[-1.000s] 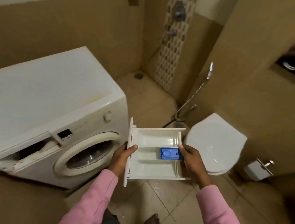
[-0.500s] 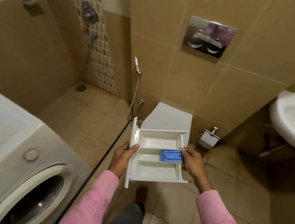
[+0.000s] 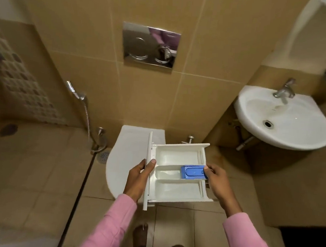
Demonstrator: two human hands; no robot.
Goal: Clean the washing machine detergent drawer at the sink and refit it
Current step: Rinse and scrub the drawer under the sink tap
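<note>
- The white plastic detergent drawer (image 3: 177,155) is held level, open side up, above the white toilet lid (image 3: 128,153), likely to keep residue in.
- The left hand (image 3: 137,178) has its grip clamped on the front panel.
- The right hand (image 3: 217,181) has its grip pinching the rear, beside the blue plastic cap (image 3: 193,172).
- The white ceramic sink (image 3: 295,118) sits well apart, rightward.

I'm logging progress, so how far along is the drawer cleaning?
Done: the detergent drawer is out of the machine. In hand: the left hand grips its front panel and the right hand its end by the blue insert, short of the sink on the right. Left: washing it there, no water shows at the tap, then refitting.
</note>
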